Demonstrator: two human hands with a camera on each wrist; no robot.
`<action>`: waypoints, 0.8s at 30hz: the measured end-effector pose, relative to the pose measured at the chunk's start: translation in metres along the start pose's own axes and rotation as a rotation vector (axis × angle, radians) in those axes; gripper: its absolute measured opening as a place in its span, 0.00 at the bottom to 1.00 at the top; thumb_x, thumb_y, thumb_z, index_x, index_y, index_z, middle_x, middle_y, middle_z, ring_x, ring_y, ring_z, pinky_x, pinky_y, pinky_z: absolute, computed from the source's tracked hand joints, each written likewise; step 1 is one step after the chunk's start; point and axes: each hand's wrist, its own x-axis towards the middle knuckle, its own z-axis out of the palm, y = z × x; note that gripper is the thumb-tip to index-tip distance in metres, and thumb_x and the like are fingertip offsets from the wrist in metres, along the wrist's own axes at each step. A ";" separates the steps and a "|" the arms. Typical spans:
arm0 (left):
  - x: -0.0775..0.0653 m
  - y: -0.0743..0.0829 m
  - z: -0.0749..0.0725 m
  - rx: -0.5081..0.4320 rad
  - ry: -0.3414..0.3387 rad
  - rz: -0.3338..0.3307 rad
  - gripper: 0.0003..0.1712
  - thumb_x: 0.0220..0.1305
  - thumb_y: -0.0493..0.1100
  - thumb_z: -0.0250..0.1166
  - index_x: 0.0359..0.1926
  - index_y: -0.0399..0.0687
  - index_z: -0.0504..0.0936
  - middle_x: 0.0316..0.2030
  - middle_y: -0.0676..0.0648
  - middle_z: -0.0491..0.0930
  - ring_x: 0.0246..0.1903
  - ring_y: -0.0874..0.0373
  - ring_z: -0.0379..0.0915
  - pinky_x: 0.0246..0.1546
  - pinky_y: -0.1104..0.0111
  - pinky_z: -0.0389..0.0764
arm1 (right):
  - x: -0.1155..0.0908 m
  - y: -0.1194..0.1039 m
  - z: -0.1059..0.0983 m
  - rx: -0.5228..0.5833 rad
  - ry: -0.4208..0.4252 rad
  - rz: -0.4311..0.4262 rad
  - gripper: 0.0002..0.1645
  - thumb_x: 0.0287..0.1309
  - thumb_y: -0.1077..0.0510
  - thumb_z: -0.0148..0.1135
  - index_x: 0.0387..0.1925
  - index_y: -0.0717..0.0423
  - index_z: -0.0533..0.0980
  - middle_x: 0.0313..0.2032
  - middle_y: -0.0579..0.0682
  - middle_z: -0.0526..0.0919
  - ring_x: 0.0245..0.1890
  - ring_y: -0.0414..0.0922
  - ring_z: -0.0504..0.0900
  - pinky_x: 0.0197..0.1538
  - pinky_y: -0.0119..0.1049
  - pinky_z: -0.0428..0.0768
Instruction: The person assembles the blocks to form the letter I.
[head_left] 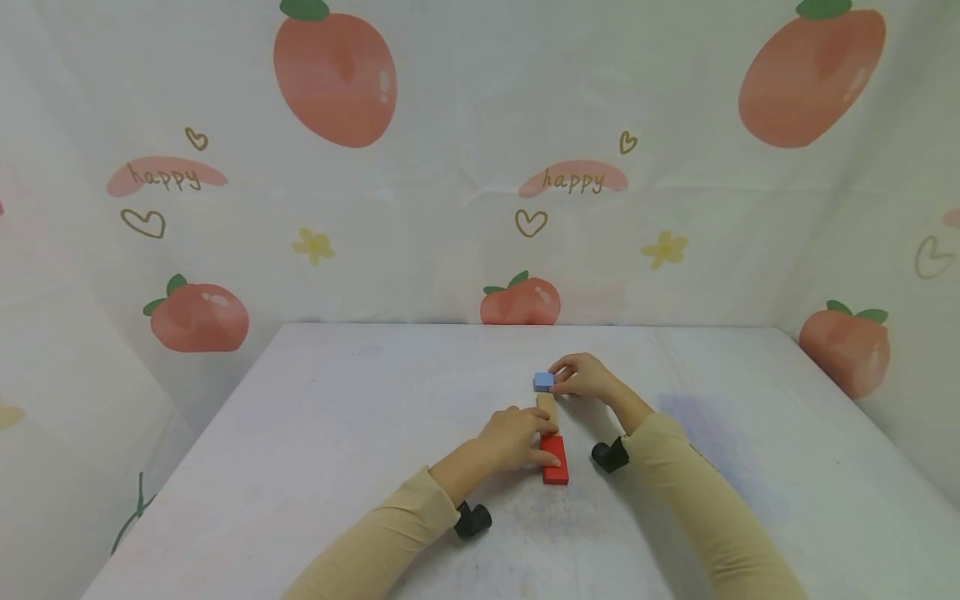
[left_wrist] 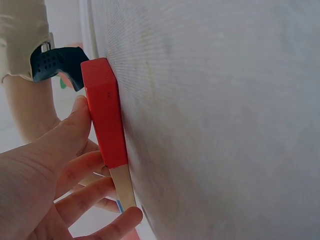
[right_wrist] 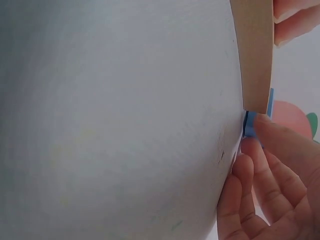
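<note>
A red block point(head_left: 555, 475), a plain wooden block point(head_left: 547, 403) and a small blue block point(head_left: 543, 382) lie in a row running away from me on the white table. My left hand point(head_left: 513, 437) reaches over from the left, its thumb touching the red block and its spread fingers resting on the wooden one. In the left wrist view, the red block point(left_wrist: 105, 115) and wooden block point(left_wrist: 123, 186) meet end to end. At the far end, my right hand point(head_left: 587, 379) pinches the blue block, which the thumb partly hides in the right wrist view.
Both wrists wear black cameras point(head_left: 472, 521) close to the tabletop. Behind the white table point(head_left: 300, 500) hangs a pale cloth point(head_left: 450, 125) printed with fruit, flowers and words. A bluish stain point(head_left: 708, 442) marks the tabletop beyond the right sleeve.
</note>
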 end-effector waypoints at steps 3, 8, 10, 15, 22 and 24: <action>0.000 0.000 0.001 0.001 0.008 0.006 0.26 0.54 0.61 0.65 0.52 0.58 0.80 0.56 0.52 0.77 0.47 0.52 0.76 0.42 0.66 0.76 | 0.000 0.000 -0.001 0.005 -0.003 0.004 0.20 0.51 0.60 0.66 0.47 0.63 0.76 0.33 0.54 0.80 0.30 0.41 0.72 0.31 0.27 0.70; 0.001 -0.001 0.001 0.011 0.008 0.004 0.26 0.54 0.61 0.65 0.53 0.58 0.80 0.56 0.52 0.77 0.47 0.52 0.76 0.42 0.66 0.76 | 0.000 0.001 -0.001 0.011 -0.006 -0.006 0.20 0.51 0.60 0.66 0.47 0.64 0.76 0.32 0.53 0.80 0.27 0.40 0.71 0.30 0.27 0.71; 0.001 -0.001 0.001 0.011 0.007 0.002 0.26 0.54 0.61 0.65 0.53 0.58 0.80 0.56 0.52 0.77 0.47 0.52 0.76 0.42 0.66 0.76 | 0.000 0.001 0.000 0.018 -0.006 -0.008 0.20 0.50 0.61 0.66 0.47 0.64 0.76 0.32 0.53 0.80 0.26 0.40 0.71 0.29 0.27 0.71; 0.001 -0.001 0.001 0.014 0.006 0.002 0.26 0.54 0.61 0.64 0.53 0.59 0.80 0.56 0.52 0.76 0.48 0.52 0.76 0.43 0.65 0.76 | 0.001 0.002 0.000 0.025 -0.006 -0.014 0.20 0.50 0.61 0.66 0.47 0.64 0.76 0.32 0.54 0.81 0.26 0.39 0.71 0.29 0.26 0.71; 0.001 -0.001 0.001 0.014 0.007 0.001 0.26 0.54 0.61 0.65 0.53 0.59 0.80 0.56 0.52 0.76 0.47 0.52 0.76 0.41 0.66 0.76 | 0.000 0.001 0.000 0.016 -0.007 -0.002 0.21 0.51 0.61 0.66 0.48 0.64 0.76 0.35 0.56 0.81 0.30 0.41 0.73 0.32 0.26 0.72; 0.001 -0.001 0.002 0.014 0.010 0.001 0.26 0.54 0.61 0.65 0.52 0.59 0.80 0.56 0.52 0.77 0.47 0.52 0.76 0.41 0.66 0.76 | -0.001 0.000 -0.001 0.010 -0.009 0.002 0.22 0.51 0.61 0.66 0.49 0.63 0.76 0.36 0.57 0.81 0.31 0.41 0.73 0.33 0.26 0.73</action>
